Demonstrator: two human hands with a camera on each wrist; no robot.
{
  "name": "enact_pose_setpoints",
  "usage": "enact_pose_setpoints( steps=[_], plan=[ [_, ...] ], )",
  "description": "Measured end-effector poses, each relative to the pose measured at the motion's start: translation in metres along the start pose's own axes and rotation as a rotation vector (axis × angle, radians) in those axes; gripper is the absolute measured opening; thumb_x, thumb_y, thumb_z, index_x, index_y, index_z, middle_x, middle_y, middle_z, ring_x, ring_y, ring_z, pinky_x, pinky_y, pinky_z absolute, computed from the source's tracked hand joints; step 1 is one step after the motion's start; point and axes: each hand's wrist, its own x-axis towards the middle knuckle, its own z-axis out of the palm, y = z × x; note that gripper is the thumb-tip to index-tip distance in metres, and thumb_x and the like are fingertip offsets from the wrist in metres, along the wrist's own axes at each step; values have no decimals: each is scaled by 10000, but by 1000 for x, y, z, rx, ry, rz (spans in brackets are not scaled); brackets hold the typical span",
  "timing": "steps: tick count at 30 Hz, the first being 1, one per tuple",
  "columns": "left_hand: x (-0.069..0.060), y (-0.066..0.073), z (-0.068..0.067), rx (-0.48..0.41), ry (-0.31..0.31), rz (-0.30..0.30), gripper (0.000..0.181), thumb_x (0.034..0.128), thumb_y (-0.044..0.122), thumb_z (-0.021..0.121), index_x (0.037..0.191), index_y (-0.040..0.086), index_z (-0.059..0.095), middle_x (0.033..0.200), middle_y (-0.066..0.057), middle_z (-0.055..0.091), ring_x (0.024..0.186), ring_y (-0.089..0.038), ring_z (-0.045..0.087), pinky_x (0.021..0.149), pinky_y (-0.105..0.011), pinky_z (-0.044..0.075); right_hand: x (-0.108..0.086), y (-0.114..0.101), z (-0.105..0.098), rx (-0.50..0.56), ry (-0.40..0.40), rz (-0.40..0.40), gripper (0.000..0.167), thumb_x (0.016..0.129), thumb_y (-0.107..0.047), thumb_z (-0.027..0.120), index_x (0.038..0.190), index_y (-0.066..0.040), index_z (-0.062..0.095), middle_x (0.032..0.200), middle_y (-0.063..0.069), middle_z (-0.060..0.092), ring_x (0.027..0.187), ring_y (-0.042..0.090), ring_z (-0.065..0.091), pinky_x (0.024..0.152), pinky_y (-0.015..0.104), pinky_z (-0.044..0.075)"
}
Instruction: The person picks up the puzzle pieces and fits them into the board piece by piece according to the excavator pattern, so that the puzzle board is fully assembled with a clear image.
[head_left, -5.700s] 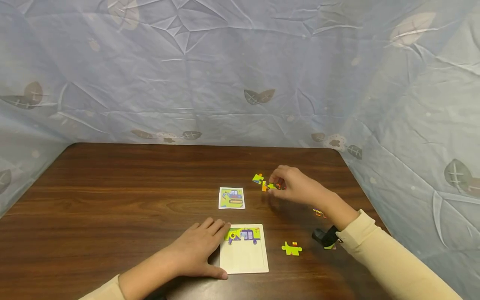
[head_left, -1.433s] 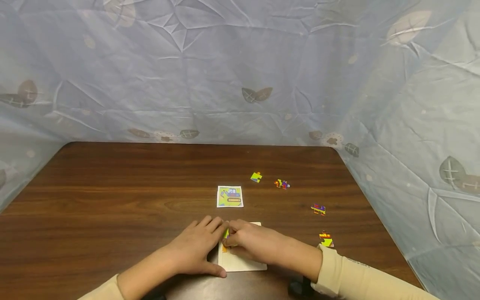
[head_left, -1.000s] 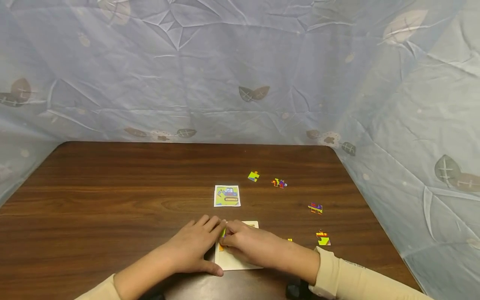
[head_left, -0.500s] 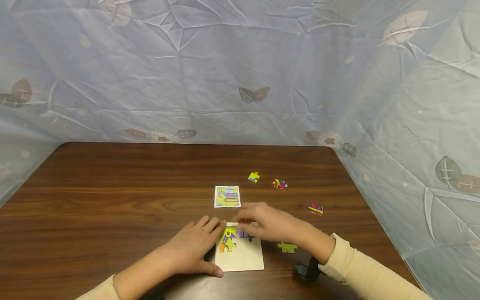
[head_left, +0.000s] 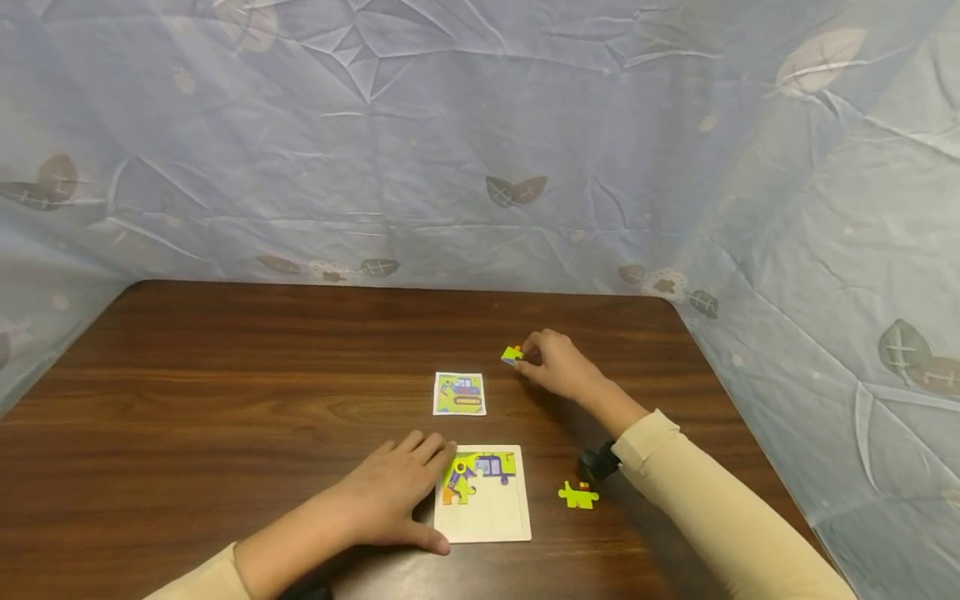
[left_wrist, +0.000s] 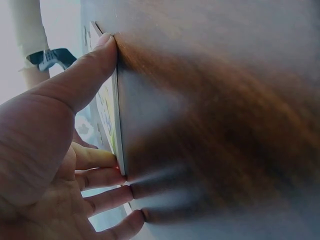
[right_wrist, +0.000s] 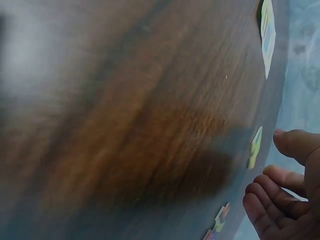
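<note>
In the head view, my left hand (head_left: 386, 496) lies flat at the left side of a pale square puzzle board (head_left: 487, 521). The left wrist view shows its thumb and fingers, spread apart, touching the edge of the board; the hand (left_wrist: 55, 145) holds nothing. Joined pieces (head_left: 461, 468) with yellow-green, purple and orange parts fill the board's top and upper left. My right hand (head_left: 562, 367) is beside a green corner piece (head_left: 512, 354). Seen from the right wrist, a gap separates thumb and fingers of the hand (right_wrist: 295, 185), and the corner piece (right_wrist: 255, 148) lies beyond them.
A picture card (head_left: 460, 394) lies behind the board. Right of the board is a green piece (head_left: 578, 497) with a small red and yellow part near it. More pieces (right_wrist: 220, 217) show low in the right wrist view. A patterned curtain (head_left: 442, 150) encloses the wooden table.
My right hand has left the board and moved back and right to the corner piece. An orange and green piece, on the table in the oldest frame, now sits in the board. My left hand stays put.
</note>
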Motion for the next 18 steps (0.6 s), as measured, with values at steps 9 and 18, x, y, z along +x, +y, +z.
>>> enact_pose_setpoints(
  steps=[9,18],
  plan=[
    [0,-1,0,-1,1,-2,1135,760,760,764,1583,55,426,1532,-105,516,1365,-281,499,1087,-601,494,18,0,6,-58,-47,90,426,991,-267,729,1209,92,662,1188,223,666,986,256,623,887,407,571],
    [-1,0,2,22,23,11,1138,746,762,771,1567,46,443,1480,-94,546,1326,-269,517,1052,-581,522,19,-1,10,-82,-41,120,377,994,-218,719,1208,87,661,1182,211,651,995,262,618,905,405,573]
  ],
)
